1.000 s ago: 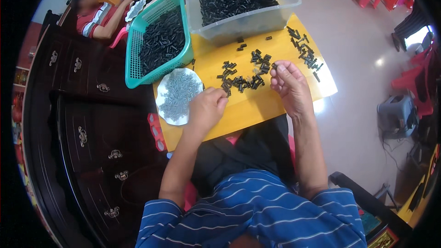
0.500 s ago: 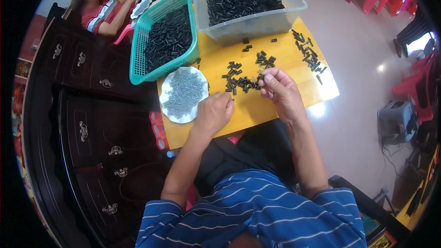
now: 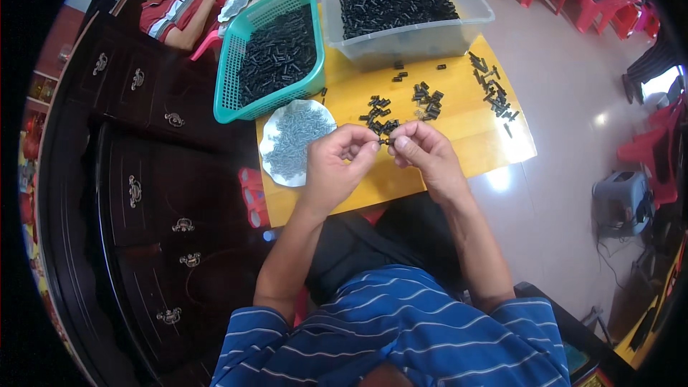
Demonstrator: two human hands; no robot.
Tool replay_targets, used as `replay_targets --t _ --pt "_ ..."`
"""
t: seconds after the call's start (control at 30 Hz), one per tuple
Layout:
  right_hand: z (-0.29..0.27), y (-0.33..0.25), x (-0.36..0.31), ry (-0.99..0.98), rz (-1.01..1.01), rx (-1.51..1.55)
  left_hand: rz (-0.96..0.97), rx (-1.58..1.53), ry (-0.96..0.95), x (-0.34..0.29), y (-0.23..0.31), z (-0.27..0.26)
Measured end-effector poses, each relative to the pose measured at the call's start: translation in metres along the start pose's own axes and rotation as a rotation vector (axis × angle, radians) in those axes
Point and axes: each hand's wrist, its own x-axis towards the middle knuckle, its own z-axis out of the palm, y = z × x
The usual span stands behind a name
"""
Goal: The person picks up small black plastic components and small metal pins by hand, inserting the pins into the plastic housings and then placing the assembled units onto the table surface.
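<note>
Over the near part of the yellow table (image 3: pixel 344 197), my left hand (image 3: pixel 337 165) and my right hand (image 3: pixel 428 154) meet fingertip to fingertip. Each pinches an end of a small black cylindrical piece (image 3: pixel 386 142); whether it is one part or two pressed together I cannot tell. Just beyond the fingers lies a loose pile of short black cylinders (image 3: pixel 380 111). A second small cluster of black cylinders (image 3: pixel 428 100) sits to its right. By my left hand stands a white scalloped plate (image 3: pixel 270 149) heaped with small silvery, spring-like pieces (image 3: pixel 297 136).
A teal basket (image 3: pixel 228 72) and a translucent bin (image 3: pixel 408 43), both full of black pieces, stand at the back. Longer black pieces (image 3: pixel 493 89) lie along the right edge. A dark cabinet (image 3: pixel 143 222) flanks the left; another person (image 3: pixel 175 11) sits at the far left.
My hands, apart before, are now together at the fingertips. The right hand has come left from the pile, and the left has moved up and right. The view has shifted slightly.
</note>
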Motion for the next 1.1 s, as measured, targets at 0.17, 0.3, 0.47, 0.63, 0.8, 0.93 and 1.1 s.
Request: replay_targets --t 0.17,0.3,0.47,0.63,0.8,0.93,1.1 --pt "0.001 0.002 0.000 -0.019 -0.005 -0.039 0.004 0.031 -0.011 -0.002 -0.001 -0.002" --pt "-0.001 0.006 0.000 -0.025 -0.031 -0.083 0.058 0.096 -0.064 0.000 0.006 -0.005" --pt "-0.001 0.007 0.001 -0.041 -0.051 -0.154 0.063 0.174 -0.115 0.002 0.004 -0.010" --pt "0.003 0.007 0.000 -0.028 -0.043 -0.132 -0.241 -0.211 -0.170 0.008 0.000 -0.011" --pt "0.008 0.017 0.000 -0.006 -0.070 -0.172 -0.257 -0.159 -0.190 0.009 -0.001 -0.013" --pt "0.011 0.019 -0.001 0.005 -0.074 -0.171 -0.307 -0.108 -0.208 0.011 0.006 -0.015" --pt "0.011 0.010 0.000 -0.054 0.066 0.020 -0.265 -0.210 -0.219 0.015 0.004 -0.021"
